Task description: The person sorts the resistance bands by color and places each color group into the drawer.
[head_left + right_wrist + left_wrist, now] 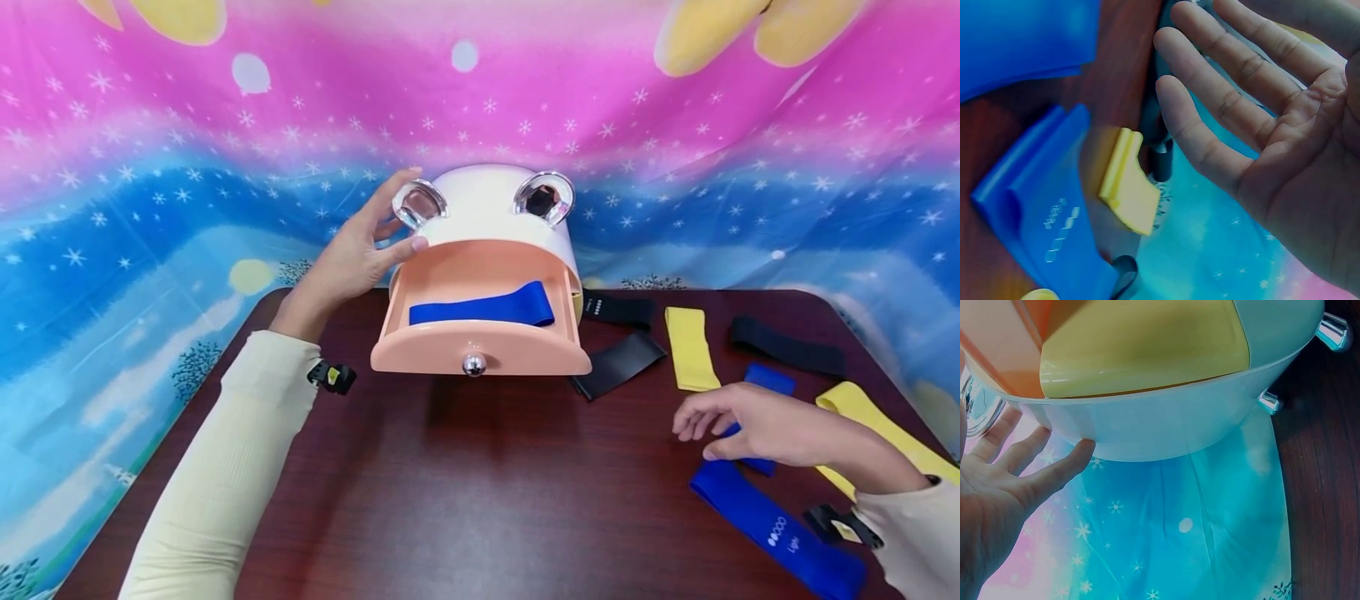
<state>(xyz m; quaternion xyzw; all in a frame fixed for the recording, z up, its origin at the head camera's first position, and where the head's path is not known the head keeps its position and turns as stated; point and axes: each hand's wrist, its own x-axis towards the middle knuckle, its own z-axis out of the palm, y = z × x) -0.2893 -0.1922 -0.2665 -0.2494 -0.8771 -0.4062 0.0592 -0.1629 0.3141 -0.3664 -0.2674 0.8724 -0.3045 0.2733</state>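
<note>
A white cabinet (483, 196) with two shiny round ears stands at the table's back, its peach top drawer (423, 360) pulled out. Inside that drawer lies a blue resistance band (483, 310). My left hand (358, 254) rests on the cabinet's left side, thumb near the front rim; the left wrist view shows its fingers fairly straight against the white wall (1166, 428). To the right, my right hand (772, 425) hovers above the loose bands with relaxed fingers and nothing held. A blue band marked Light (780, 529) lies just below it, and another blue band (768, 379) is partly hidden behind it.
Yellow bands (690, 350) and black bands (787, 346) are scattered over the table's right side. A flat black piece (621, 365) lies beside the open drawer. The dark wooden table (465, 500) meets a colourful curtain (315, 142) behind. A yellow drawer (1147, 350) shows below the peach one.
</note>
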